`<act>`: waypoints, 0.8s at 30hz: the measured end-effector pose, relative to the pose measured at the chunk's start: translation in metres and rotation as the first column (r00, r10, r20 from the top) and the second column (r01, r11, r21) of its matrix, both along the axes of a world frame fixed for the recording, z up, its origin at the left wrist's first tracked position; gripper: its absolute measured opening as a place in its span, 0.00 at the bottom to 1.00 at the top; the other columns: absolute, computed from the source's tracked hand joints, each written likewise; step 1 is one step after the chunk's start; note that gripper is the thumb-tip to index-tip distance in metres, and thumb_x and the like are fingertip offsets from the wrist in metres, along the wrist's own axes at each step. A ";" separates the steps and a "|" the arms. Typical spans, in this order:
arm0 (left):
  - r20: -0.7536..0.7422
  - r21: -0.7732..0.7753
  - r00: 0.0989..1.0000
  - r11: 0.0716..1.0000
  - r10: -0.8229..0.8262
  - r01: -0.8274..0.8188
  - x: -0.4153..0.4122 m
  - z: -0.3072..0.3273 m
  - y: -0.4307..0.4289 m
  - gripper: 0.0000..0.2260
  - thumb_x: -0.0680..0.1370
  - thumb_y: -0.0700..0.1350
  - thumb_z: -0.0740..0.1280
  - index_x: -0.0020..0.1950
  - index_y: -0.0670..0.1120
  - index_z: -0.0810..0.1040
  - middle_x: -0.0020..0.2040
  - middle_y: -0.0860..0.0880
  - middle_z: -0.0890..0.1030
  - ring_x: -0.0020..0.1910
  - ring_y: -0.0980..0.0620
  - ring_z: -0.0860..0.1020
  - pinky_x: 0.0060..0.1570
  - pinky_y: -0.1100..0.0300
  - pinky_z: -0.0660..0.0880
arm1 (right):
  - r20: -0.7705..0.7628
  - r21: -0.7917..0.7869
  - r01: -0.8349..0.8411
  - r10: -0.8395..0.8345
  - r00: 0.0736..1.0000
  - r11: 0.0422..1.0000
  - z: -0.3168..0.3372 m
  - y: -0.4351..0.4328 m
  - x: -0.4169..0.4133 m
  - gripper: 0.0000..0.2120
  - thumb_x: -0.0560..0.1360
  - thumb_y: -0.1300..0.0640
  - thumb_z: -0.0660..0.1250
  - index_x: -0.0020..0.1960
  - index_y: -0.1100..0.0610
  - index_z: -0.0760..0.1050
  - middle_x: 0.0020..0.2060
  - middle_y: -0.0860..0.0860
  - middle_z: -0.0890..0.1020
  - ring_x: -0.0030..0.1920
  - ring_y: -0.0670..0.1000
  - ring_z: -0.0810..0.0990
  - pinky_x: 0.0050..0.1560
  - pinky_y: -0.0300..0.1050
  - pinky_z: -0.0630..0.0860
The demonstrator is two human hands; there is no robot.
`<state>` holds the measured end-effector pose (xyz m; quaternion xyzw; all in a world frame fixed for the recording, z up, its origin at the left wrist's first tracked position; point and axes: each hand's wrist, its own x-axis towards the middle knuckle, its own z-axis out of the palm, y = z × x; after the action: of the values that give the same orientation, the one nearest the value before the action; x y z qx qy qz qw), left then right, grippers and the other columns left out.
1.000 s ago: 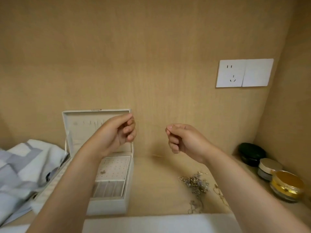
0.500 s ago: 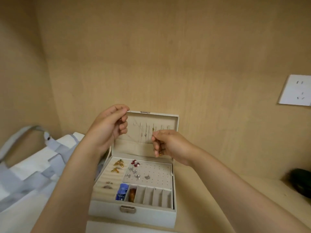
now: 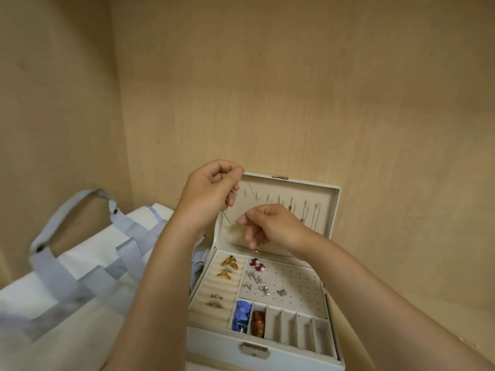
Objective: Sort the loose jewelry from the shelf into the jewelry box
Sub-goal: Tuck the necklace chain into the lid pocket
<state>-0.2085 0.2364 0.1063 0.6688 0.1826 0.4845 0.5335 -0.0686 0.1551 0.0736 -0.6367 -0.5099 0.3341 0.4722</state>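
A white jewelry box (image 3: pixel 267 356) stands open on the wooden shelf, its lid (image 3: pixel 330 210) upright against the back wall. Gold rings, silver earrings, red studs, a blue piece and an amber piece lie in its compartments. My left hand (image 3: pixel 207 194) is raised at the lid's upper left corner and pinches one end of a thin chain necklace (image 3: pixel 253 199). The chain runs down to my right hand (image 3: pixel 267 226), which pinches the other end in front of the lid's row of hooks. Several fine chains hang from the hooks on the right.
A white tote bag (image 3: pixel 80 277) with grey straps lies left of the box, touching its side. Wooden walls close the shelf at the back and left. Bare shelf surface (image 3: pixel 401 322) shows right of the box.
The view swung left and down, so the box now fills the middle. Both hands carried the chain from open air over to the lid's hooks and came closer together.
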 end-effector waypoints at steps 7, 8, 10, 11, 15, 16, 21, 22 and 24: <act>-0.039 0.043 0.999 0.999 0.024 -0.022 0.012 -0.011 0.008 0.02 0.79 0.43 0.70 0.47 0.47 0.81 0.32 0.51 0.77 0.26 0.56 0.72 0.29 0.67 0.70 | -0.316 0.223 -0.124 0.192 0.929 0.967 0.012 0.007 -0.004 0.10 0.76 0.67 0.60 0.54 0.65 0.77 0.33 0.55 0.78 0.30 0.52 0.73 0.37 0.47 0.77; -0.057 0.057 0.998 0.998 0.034 -0.030 0.013 -0.013 0.009 0.02 0.79 0.43 0.70 0.47 0.47 0.82 0.31 0.51 0.77 0.26 0.56 0.72 0.29 0.66 0.70 | -0.314 0.222 -0.113 0.180 0.932 0.969 0.012 0.006 -0.003 0.12 0.75 0.64 0.61 0.55 0.65 0.78 0.31 0.54 0.75 0.28 0.51 0.68 0.34 0.46 0.74; -0.113 0.099 0.992 0.994 0.059 -0.048 0.013 -0.017 0.012 0.03 0.78 0.43 0.69 0.45 0.48 0.82 0.30 0.53 0.77 0.26 0.57 0.72 0.30 0.66 0.70 | -0.209 0.202 -0.032 0.075 0.975 0.979 0.007 0.003 -0.001 0.10 0.76 0.58 0.66 0.53 0.61 0.81 0.28 0.51 0.68 0.27 0.49 0.63 0.30 0.43 0.65; -0.151 0.127 0.985 0.990 0.082 -0.063 0.012 -0.019 0.015 0.04 0.78 0.44 0.70 0.44 0.49 0.82 0.29 0.54 0.77 0.26 0.57 0.72 0.31 0.65 0.70 | -0.143 0.208 0.031 -0.001 0.990 0.978 0.004 0.001 0.000 0.08 0.77 0.55 0.68 0.49 0.58 0.82 0.27 0.49 0.66 0.27 0.48 0.61 0.29 0.41 0.62; -0.332 0.279 0.913 0.949 0.237 -0.145 0.007 -0.030 0.025 0.03 0.75 0.48 0.72 0.42 0.53 0.83 0.31 0.56 0.75 0.30 0.61 0.72 0.35 0.65 0.70 | 0.040 0.297 0.218 -0.241 0.970 0.930 -0.010 0.000 0.004 0.10 0.80 0.54 0.67 0.42 0.54 0.82 0.22 0.40 0.72 0.25 0.41 0.70 0.31 0.33 0.65; -0.361 0.297 0.898 0.944 0.252 -0.146 0.007 -0.032 0.026 0.03 0.75 0.49 0.72 0.41 0.53 0.83 0.32 0.57 0.76 0.32 0.62 0.74 0.36 0.64 0.71 | 0.088 0.319 0.234 -0.275 0.957 0.918 -0.013 0.000 0.006 0.09 0.80 0.55 0.67 0.42 0.55 0.82 0.24 0.38 0.76 0.28 0.38 0.74 0.33 0.30 0.67; -0.432 0.354 0.832 0.914 0.347 -0.198 0.016 -0.039 0.026 0.08 0.74 0.51 0.75 0.40 0.49 0.83 0.34 0.57 0.78 0.37 0.60 0.76 0.37 0.64 0.70 | 0.138 0.389 0.410 -0.492 0.859 0.825 -0.025 0.006 0.012 0.07 0.78 0.54 0.70 0.41 0.51 0.84 0.35 0.48 0.84 0.38 0.45 0.79 0.45 0.42 0.75; -0.401 0.377 0.821 0.890 0.407 -0.257 0.021 -0.041 0.024 0.09 0.74 0.52 0.75 0.39 0.48 0.82 0.35 0.57 0.79 0.39 0.60 0.77 0.38 0.63 0.72 | 0.124 0.419 0.461 -0.552 0.824 0.782 -0.024 0.008 0.012 0.07 0.77 0.54 0.71 0.41 0.50 0.84 0.34 0.48 0.84 0.37 0.44 0.79 0.43 0.42 0.75; -0.320 0.388 0.804 0.844 0.501 -0.371 0.031 -0.044 0.019 0.12 0.74 0.54 0.74 0.37 0.47 0.81 0.35 0.55 0.81 0.39 0.56 0.80 0.40 0.59 0.77 | 0.084 0.491 0.536 -0.650 0.755 0.687 -0.019 0.011 0.010 0.05 0.75 0.53 0.73 0.40 0.49 0.83 0.31 0.46 0.83 0.35 0.44 0.80 0.40 0.40 0.75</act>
<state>-0.1778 0.2553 0.0625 0.7684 0.3632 0.4664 0.2453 -0.0586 0.1666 0.0551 -0.6818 -0.3909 -0.0452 0.6168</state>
